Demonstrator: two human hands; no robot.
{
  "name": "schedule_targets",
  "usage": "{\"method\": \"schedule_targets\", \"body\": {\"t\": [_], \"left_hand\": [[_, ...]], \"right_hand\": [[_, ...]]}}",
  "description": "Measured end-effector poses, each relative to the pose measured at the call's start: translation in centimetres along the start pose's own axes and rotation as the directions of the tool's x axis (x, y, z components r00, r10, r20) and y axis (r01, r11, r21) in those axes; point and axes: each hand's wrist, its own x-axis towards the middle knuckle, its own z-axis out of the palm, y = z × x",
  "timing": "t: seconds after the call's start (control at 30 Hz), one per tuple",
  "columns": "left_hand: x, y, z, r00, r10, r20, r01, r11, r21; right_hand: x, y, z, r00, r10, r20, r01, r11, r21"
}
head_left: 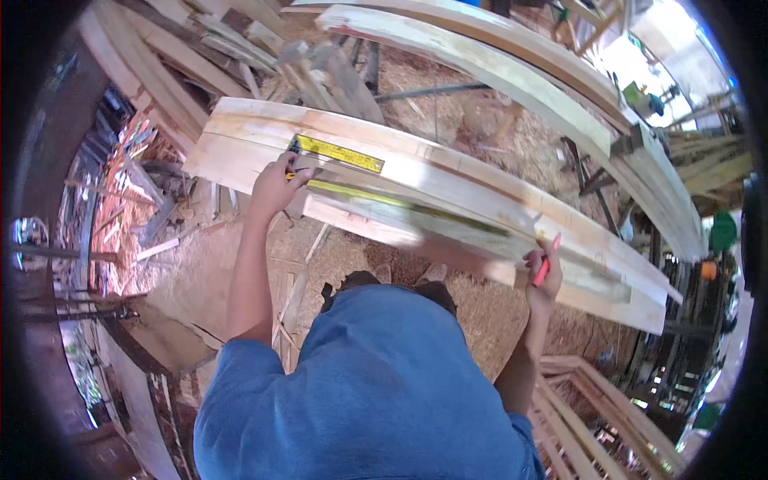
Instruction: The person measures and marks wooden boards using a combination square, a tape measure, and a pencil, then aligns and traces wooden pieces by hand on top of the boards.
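Note:
Long pale boards (pixel 448 170) lie side by side across the view in front of me. My left hand (pixel 278 186) is closed around a tape measure (pixel 291 171) near their left part. Its yellow blade (pixel 376 195) runs to the right along the wood. Just beyond that hand, a yellow square with a dark stock (pixel 340 154) rests on the boards. My right hand (pixel 544 274) is closed on a red marker (pixel 542 271), over the near edge of the boards at the right. Whether it also touches the blade cannot be made out.
Another long beam (pixel 480 66) stretches across behind the boards. Wood offcuts (pixel 320 72) are piled at the back left. A wooden frame (pixel 600 408) stands at the lower right. Sawdust covers the floor (pixel 480 316).

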Motion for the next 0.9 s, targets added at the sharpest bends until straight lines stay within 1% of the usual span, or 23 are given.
{"method": "schedule_targets", "body": {"t": [0.1,0.13,0.23,0.3,0.33,0.37,0.43,0.53,0.57,0.63,0.73,0.83,0.87,0.9], "left_hand": [[1.0,-2.1,0.7,0.985,-0.096,-0.146,0.091,0.995,-0.042],[1.6,-3.4,1.1,0.971,-0.117,-0.209,0.109,0.993,-0.052],[4.4,-8.2,2.3,0.886,-0.305,-0.349,0.305,0.951,-0.057],[6.4,-11.9,3.6,0.829,-0.411,-0.378,0.420,0.905,-0.063],[6.8,-12.1,3.8,0.798,-0.460,-0.390,0.474,0.878,-0.066],[7.0,-12.3,4.4,0.810,-0.432,-0.396,0.502,0.861,0.087],[6.8,-9.8,5.1,0.841,-0.373,-0.392,0.518,0.763,0.385],[7.6,-3.5,4.5,0.928,-0.255,-0.271,0.361,0.795,0.487],[8.3,-3.6,5.2,0.946,-0.270,-0.181,0.325,0.801,0.502],[10.3,-3.8,6.5,0.951,-0.310,-0.003,0.267,0.812,0.519],[12.4,-2.9,4.9,0.883,-0.425,0.199,0.307,0.845,0.437],[14.1,-5.8,5.5,0.927,-0.344,0.148,0.252,0.866,0.431],[14.6,-6.1,5.3,0.935,-0.353,0.035,0.307,0.856,0.416],[14.8,-5.6,4.7,0.930,-0.359,-0.077,0.359,0.846,0.394]], "right_hand": [[0.4,0.8,0.1,0.998,0.026,-0.049,-0.023,0.998,0.065],[0.6,0.5,0.2,0.997,0.052,-0.051,-0.045,0.991,0.127],[0.6,-1.0,0.0,0.995,0.094,-0.020,-0.093,0.993,0.067],[0.3,-0.5,-0.1,0.995,0.086,-0.043,-0.082,0.993,0.089],[0.2,-0.6,-0.1,0.995,0.084,-0.057,-0.078,0.992,0.099],[0.0,-0.9,-0.2,0.994,0.082,-0.066,-0.076,0.993,0.091],[-0.4,-3.0,0.0,0.993,0.081,-0.086,-0.074,0.995,0.074],[-0.7,-4.1,0.4,0.993,0.060,-0.102,-0.042,0.986,0.163],[-0.8,-4.3,0.6,0.992,0.061,-0.106,-0.040,0.982,0.183],[-1.0,-4.8,0.8,0.992,0.077,-0.095,-0.058,0.980,0.192],[-0.3,-5.4,0.7,0.988,0.153,-0.016,-0.144,0.960,0.238],[0.8,-4.3,0.8,0.986,0.166,0.025,-0.165,0.929,0.330],[1.3,-3.9,0.9,0.992,0.127,0.024,-0.126,0.914,0.385],[1.8,-3.3,1.2,0.994,0.098,0.047,-0.108,0.930,0.350]]}}
